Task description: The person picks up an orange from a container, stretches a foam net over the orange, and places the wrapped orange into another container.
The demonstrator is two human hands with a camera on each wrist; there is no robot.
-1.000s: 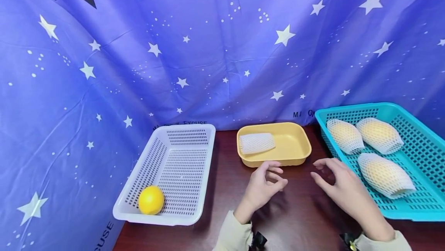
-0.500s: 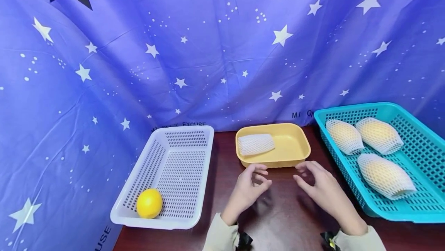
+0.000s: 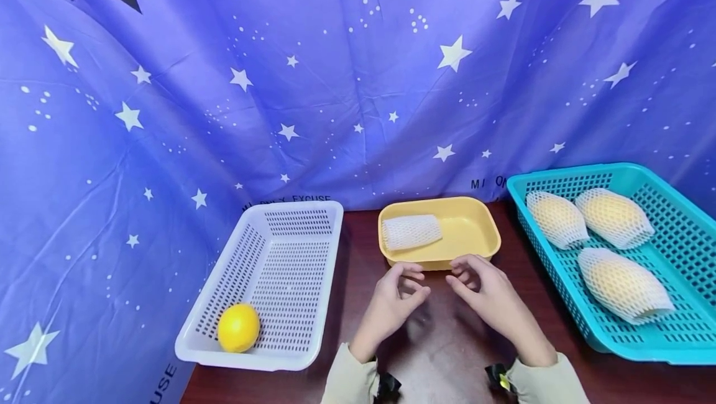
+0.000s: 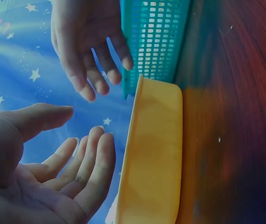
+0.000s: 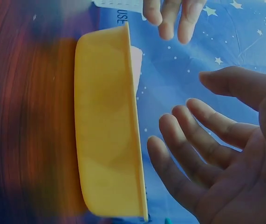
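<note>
My left hand [image 3: 390, 303] hovers in front of the yellow tray [image 3: 472, 230], its fingers loosely bent around nothing. Facing it from the other side, my right hand [image 3: 492, 295] is just as relaxed, and both palms look bare in the wrist views. Inside the tray's left half lies a white foam net sleeve [image 3: 412, 232]. A round yellow-orange fruit [image 3: 238, 327], perhaps an orange, sits in the near left corner of the white basket [image 3: 330, 280]. Three pale yellow fruits in foam nets, including the nearest netted fruit [image 3: 622, 284], lie in the teal basket [image 3: 679, 317].
A dark reddish wooden table [image 3: 431, 360] carries all the containers. Behind and to the left hangs a blue curtain [image 3: 313, 93] with white stars. The white basket stands left of the tray, the teal one to its right.
My right hand has moved left, toward the left hand and the tray's front. The left hand has shifted slightly left. The fruits and the foam sleeve stay where they were.
</note>
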